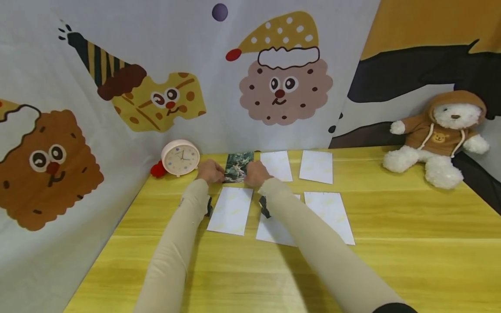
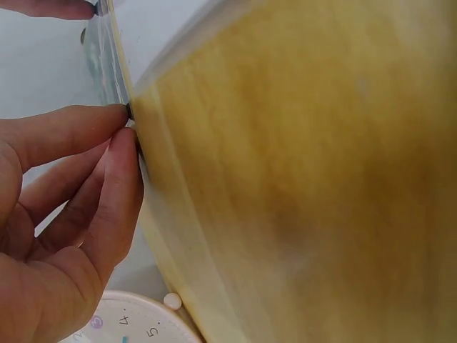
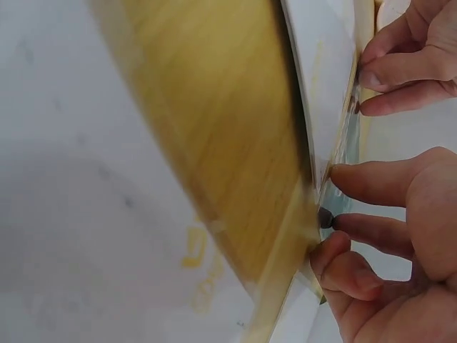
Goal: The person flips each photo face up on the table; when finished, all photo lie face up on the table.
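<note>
A glossy photo print with a dark green picture lies at the back left of the table, among white sheets. My left hand is at its left edge; in the left wrist view, the thumb and forefinger of the left hand meet there in a pinch. My right hand holds the opposite edge. In the right wrist view, the right hand has its thumb and bent fingers at the print's rim. From these low angles the print is only a thin strip, so its contact with the table is unclear.
White sheets lie nearby: front left, front middle, front right, back middle and back right. A pink alarm clock stands beside the left hand, near a red object. A teddy bear sits at right.
</note>
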Demonstrator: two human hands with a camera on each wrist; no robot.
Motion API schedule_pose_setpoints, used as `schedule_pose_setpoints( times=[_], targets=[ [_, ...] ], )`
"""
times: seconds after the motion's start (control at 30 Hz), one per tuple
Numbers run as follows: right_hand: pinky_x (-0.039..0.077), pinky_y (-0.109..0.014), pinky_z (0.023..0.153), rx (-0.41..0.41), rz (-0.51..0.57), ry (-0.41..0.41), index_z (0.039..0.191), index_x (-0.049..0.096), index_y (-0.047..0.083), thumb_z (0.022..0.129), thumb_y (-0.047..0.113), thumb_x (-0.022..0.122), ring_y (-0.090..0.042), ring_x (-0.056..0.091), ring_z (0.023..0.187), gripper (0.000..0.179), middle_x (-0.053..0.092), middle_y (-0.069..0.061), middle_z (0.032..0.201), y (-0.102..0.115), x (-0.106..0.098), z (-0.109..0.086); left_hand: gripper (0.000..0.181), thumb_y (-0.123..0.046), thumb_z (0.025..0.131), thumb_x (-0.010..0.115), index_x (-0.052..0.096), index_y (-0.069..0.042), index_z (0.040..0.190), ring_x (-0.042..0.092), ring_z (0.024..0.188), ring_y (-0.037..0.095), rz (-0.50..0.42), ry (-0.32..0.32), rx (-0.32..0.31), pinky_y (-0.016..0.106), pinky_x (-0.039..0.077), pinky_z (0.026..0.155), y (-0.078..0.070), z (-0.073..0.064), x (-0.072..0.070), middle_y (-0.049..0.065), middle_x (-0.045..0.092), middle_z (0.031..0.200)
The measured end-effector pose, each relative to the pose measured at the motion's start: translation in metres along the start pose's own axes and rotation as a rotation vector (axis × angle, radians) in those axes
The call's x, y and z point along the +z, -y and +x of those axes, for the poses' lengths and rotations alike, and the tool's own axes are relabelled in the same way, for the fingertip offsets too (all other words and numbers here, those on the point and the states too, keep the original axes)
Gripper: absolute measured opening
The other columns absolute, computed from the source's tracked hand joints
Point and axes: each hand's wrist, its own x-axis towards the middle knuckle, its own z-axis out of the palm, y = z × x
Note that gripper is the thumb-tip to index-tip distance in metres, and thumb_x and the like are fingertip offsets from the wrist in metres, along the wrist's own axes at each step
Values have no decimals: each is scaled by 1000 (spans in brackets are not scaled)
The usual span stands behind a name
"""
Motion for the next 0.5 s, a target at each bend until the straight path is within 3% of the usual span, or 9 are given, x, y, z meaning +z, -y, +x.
schedule_pose_setpoints(
  times=[0.1, 0.23, 0.33, 0.5],
  targets=[
    [54, -40, 81, 1, 16, 14, 89, 68, 1, 90, 11, 62, -28, 61, 95, 12, 70, -16, 100, -3, 1, 0, 28, -9, 88, 73, 75, -4, 116, 70, 109, 30, 31, -6, -3, 40, 55, 98, 1, 4, 3, 14, 77, 111],
    [53, -41, 88, -9, 36, 40, 115, 69, -3, 90, 10, 62, -30, 61, 105, 29, 69, -19, 117, -9, -1, -1, 28, -11, 88, 74, 76, -4, 115, 68, 111, 30, 43, 11, -3, 39, 56, 96, 2, 9, 7, 14, 76, 115],
    [53, -42, 96, -45, 59, 30, 126, 65, -3, 92, 14, 63, -32, 61, 115, 38, 67, -21, 125, -13, -6, -2, 28, -12, 89, 72, 75, -3, 115, 69, 108, 31, 57, 9, 12, 41, 57, 94, 1, 9, 5, 15, 76, 112],
    [45, -47, 111, -150, 122, -25, 134, 60, -3, 97, 19, 61, -37, 53, 130, 43, 63, -20, 135, -23, -24, -9, 24, -17, 94, 60, 78, -5, 104, 69, 93, 29, 146, -57, 15, 42, 57, 86, -4, 5, 0, 14, 78, 100]
  ],
)
